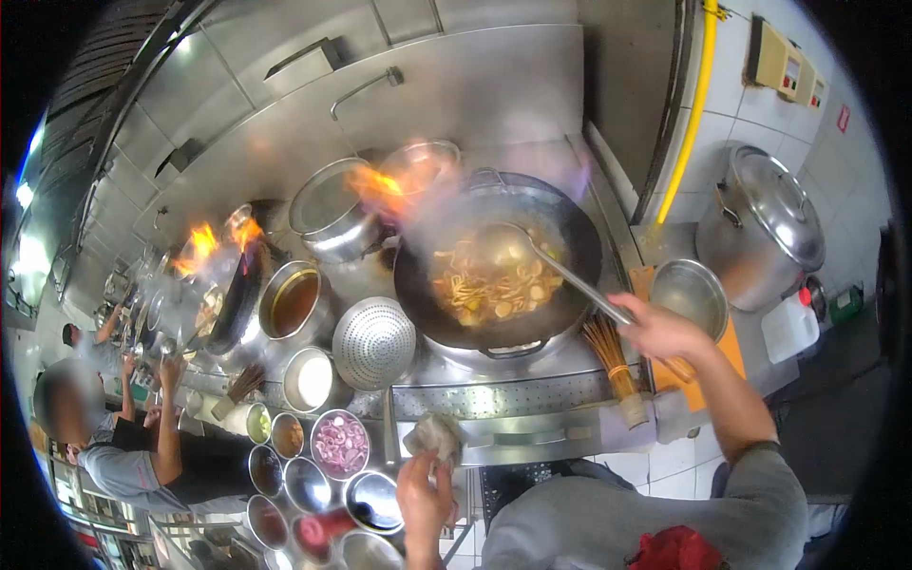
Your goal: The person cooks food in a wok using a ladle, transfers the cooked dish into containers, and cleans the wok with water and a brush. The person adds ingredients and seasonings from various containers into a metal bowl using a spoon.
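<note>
My right hand (657, 328) is closed round the handle of a long metal ladle (581, 285). The ladle's bowl rests in a large black wok (570, 309) over the stove, among steaming food (494, 290) in broth. Flames (385, 190) rise behind the wok's left side. At the front edge of the stove, my left hand (426, 489) grips a greyish cloth (433, 437). A perforated metal skimmer (374, 344) lies left of the wok, its handle pointing toward that cloth.
Bamboo brush (616, 375) and metal bowl (689, 296) stand right of the wok; a lidded pot (771, 214) is beyond. Left are a pot of brown liquid (293, 302), a bowl of sliced onions (340, 445) and a co-worker (133, 465) at a flaming wok (236, 304).
</note>
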Demonstrator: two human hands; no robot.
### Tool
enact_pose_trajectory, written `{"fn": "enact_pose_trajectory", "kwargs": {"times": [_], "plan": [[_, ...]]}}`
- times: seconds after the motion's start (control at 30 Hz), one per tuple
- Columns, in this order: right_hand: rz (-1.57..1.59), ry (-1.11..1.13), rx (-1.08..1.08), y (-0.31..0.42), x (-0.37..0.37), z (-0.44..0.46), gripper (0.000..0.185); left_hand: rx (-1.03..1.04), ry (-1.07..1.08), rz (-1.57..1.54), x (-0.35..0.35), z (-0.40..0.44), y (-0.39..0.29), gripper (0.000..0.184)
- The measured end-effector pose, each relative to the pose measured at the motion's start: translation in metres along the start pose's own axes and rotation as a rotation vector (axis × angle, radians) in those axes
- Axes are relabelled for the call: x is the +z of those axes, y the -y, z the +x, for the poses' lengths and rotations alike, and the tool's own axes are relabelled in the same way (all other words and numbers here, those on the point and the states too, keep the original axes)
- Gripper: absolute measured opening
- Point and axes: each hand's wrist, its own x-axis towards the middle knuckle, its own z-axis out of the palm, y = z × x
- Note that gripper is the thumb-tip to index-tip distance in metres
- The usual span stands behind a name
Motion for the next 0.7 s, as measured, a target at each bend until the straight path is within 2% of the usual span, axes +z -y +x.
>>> {"fn": "enact_pose_trajectory", "kwargs": {"times": [0.1, 0.2, 0.3, 0.37, 0.43, 0.47, 0.57, 0.63, 0.67, 0.7], "plan": [[-0.056, -0.102, -0.203, -0.01, 0.038, 0.051, 0.051, 0.07, 0.059, -0.064, 0.004, 0.014, -0.02, 0.024], [0.078, 0.095, -0.086, 0.001, 0.031, 0.012, 0.051, 0.104, 0.001, -0.079, 0.003, 0.011, -0.016, 0.024], [0.054, 0.158, 0.063, -0.008, -0.008, -0.02, 0.051, 0.037, -0.009, -0.057, -0.002, 0.004, -0.002, 0.023], [-0.062, 0.042, -0.002, -0.007, 0.002, -0.007, 0.054, 0.001, 0.03, -0.052, -0.001, -0.003, 0.001, 0.022], [-0.161, -0.095, -0.152, -0.002, 0.021, 0.026, 0.057, 0.074, 0.04, -0.061, 0.007, 0.007, -0.01, 0.022], [-0.141, -0.098, -0.199, -0.002, 0.032, 0.038, 0.057, 0.085, 0.072, -0.073, 0.008, 0.012, -0.016, 0.023], [0.0, 0.059, -0.159, -0.013, 0.032, 0.025, 0.057, 0.056, 0.086, -0.073, 0.003, 0.014, -0.021, 0.023], [0.009, 0.193, -0.021, -0.003, -0.004, -0.016, 0.057, -0.018, 0.062, -0.054, -0.003, 0.005, -0.009, 0.022], [-0.015, 0.174, 0.022, -0.007, -0.013, -0.02, 0.058, 0.037, 0.006, -0.05, -0.003, 0.007, -0.006, 0.023], [-0.051, 0.112, -0.022, -0.005, -0.011, -0.014, 0.058, 0.019, 0.013, -0.065, 0.001, 0.007, -0.006, 0.023]]}}
